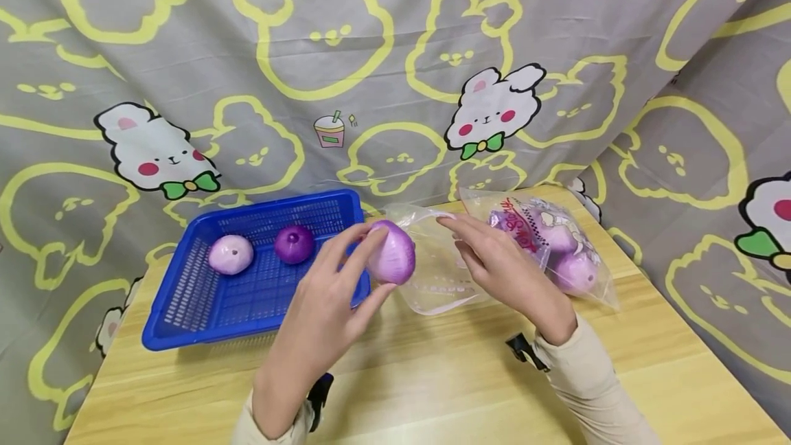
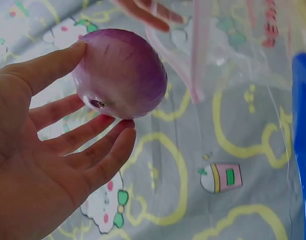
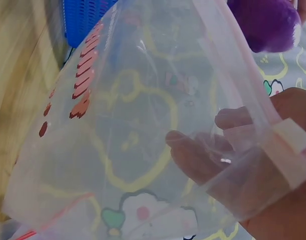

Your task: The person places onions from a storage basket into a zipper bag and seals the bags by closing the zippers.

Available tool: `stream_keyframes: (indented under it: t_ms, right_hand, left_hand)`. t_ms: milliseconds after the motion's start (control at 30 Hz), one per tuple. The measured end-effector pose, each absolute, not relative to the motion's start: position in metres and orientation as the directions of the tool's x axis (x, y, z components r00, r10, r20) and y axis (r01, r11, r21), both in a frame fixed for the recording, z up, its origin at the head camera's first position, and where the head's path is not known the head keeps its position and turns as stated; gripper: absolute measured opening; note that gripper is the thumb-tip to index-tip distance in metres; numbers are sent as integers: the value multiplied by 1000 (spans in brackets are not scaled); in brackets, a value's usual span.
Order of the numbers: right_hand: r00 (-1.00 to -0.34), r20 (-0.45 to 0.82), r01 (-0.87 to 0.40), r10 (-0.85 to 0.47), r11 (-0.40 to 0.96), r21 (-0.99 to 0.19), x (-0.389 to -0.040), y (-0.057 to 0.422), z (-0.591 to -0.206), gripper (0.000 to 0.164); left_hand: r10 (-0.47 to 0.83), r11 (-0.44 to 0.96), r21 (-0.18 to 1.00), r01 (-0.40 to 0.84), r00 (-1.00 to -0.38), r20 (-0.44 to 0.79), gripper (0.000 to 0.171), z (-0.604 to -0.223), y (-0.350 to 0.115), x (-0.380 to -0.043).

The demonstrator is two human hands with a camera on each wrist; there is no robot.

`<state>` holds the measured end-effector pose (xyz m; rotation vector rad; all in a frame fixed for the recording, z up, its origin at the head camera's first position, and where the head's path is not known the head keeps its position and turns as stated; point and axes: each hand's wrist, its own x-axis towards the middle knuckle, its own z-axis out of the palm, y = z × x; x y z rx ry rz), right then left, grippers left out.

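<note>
My left hand (image 1: pixel 327 301) pinches a purple onion (image 1: pixel 393 253) between thumb and fingertips, above the table beside the blue basket. In the left wrist view the pale tip of this onion (image 2: pixel 120 72) faces the palm. The right hand (image 1: pixel 503 266) is at the mouth of a clear zip bag (image 1: pixel 426 294), with its fingers spread and fairly straight. Through the film of the bag (image 3: pixel 127 150), the right wrist view shows the fingers (image 3: pixel 193 155) inside or behind it; I cannot tell which. The bag's mouth stands apart, facing the held onion.
The blue basket (image 1: pixel 247 335) on the left holds a pale onion (image 1: pixel 231 255) and a dark purple onion (image 1: pixel 294 244). A printed clear bag (image 1: pixel 596 294) with several onions lies at the right. A patterned curtain (image 1: pixel 383 53) hangs behind the wooden table (image 1: pixel 432 390).
</note>
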<state>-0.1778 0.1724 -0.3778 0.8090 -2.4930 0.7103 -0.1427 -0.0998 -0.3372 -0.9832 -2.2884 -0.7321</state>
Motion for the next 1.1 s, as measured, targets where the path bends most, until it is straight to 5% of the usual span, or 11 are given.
stream_keyframes:
  t_ms: [600, 1100]
  right_hand:
    - [-706, 597, -647, -380, 688, -328, -169, 173, -373, 47]
    - [-701, 619, -650, -354, 676, -348, -168, 172, -372, 46]
  left_hand:
    - [597, 592, 157, 791, -561, 573, 65, -360, -68, -141]
    - [589, 700, 82, 709, -639, 494, 63, -364, -69, -138]
